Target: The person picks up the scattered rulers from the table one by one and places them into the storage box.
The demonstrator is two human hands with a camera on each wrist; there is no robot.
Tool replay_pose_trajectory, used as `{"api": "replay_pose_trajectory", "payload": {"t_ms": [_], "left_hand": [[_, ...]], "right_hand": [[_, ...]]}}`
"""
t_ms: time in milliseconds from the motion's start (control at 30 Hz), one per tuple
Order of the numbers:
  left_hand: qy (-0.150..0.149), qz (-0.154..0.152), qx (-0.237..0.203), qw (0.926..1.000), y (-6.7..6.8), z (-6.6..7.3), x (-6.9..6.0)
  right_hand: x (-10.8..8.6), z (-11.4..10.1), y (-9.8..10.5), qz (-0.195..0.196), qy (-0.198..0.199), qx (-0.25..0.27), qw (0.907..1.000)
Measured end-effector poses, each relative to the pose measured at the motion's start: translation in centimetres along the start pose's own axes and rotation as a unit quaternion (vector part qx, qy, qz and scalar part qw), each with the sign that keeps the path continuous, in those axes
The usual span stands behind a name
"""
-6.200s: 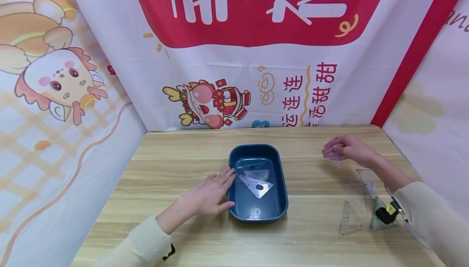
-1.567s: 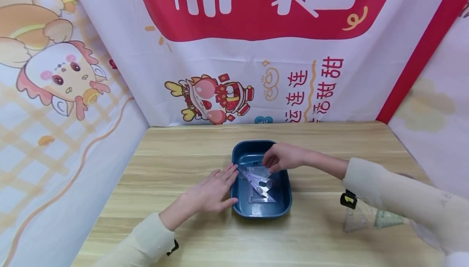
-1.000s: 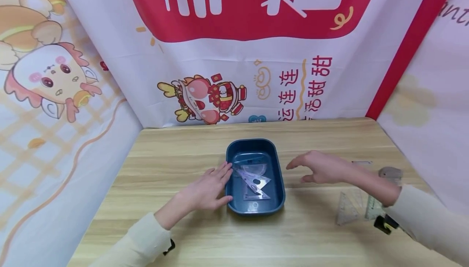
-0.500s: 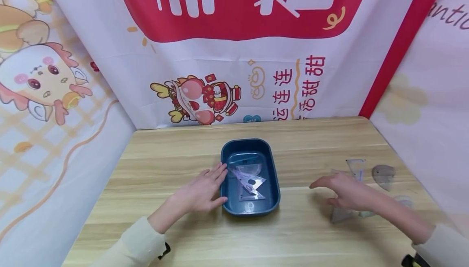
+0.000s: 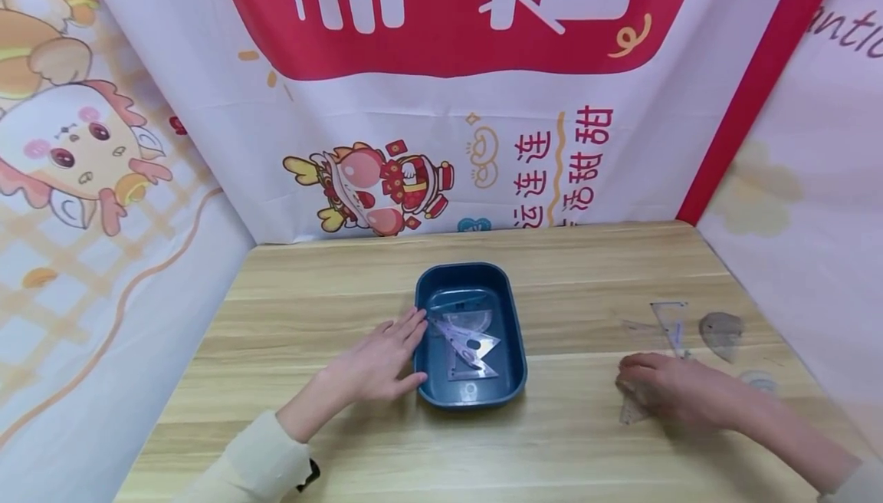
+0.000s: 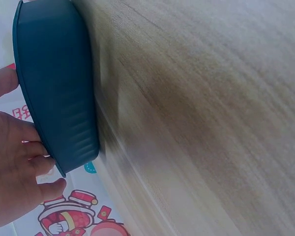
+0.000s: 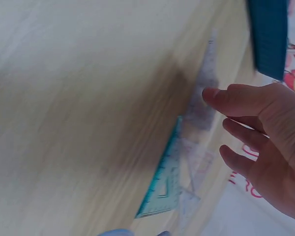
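- You are seeing bright, even light in the head view, with glare whitening a clear set square (image 5: pixel 487 346) inside the blue tray (image 5: pixel 507 376).
- The right hand (image 5: pixel 679 392) is blurring and casting a soft shadow on the wood-grain tabletop (image 5: pixel 345 281).
- Your wrist views are running dimmer and hazier, the right one softening its teal set square (image 7: pixel 160 191).

blue tray (image 5: pixel 465 278), green set square (image 7: pixel 159 202)

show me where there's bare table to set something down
Bare table lies between the blue tray and right hand, and between the tray and printed cloth behind. Crowded around the right hand: clear triangles, a grey rounded piece.
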State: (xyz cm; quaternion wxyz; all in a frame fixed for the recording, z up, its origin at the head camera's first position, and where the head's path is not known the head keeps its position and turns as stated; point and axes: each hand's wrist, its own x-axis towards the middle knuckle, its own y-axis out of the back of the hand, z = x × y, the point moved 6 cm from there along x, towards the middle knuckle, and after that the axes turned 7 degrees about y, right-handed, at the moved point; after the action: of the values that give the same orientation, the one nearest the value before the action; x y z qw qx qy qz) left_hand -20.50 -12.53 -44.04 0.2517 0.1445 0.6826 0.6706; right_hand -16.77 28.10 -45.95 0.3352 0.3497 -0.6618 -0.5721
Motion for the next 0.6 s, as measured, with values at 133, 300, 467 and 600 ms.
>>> {"api": "replay_pose_trajectory", "payload": {"t_ms": [133, 300, 467, 600], "left_hand": [[-0.001, -0.001, 0.0, 1.0, 0.0, 0.0, 0.0], [0.003, -0.003, -0.002, 1.0, 0.0, 0.0, 0.2], [0.007, -0.008, -0.005, 0.9999, 0.0, 0.0, 0.1], [0.008, -0.007, -0.004, 0.9999, -0.2, 0.0, 0.0]], "right_hand": [[-0.5, 0.1, -0.6, 0.026, 0.049, -0.034, 0.9979], [-0.2, -0.1, -0.7, 0.065, 0.087, -0.055, 0.9926], [0.6, -0.2, -0.8, 0.063, 0.105, -0.075, 0.9896], [1.0, -0.3, -0.9, 0.064, 0.112, -0.092, 0.9874]]}}
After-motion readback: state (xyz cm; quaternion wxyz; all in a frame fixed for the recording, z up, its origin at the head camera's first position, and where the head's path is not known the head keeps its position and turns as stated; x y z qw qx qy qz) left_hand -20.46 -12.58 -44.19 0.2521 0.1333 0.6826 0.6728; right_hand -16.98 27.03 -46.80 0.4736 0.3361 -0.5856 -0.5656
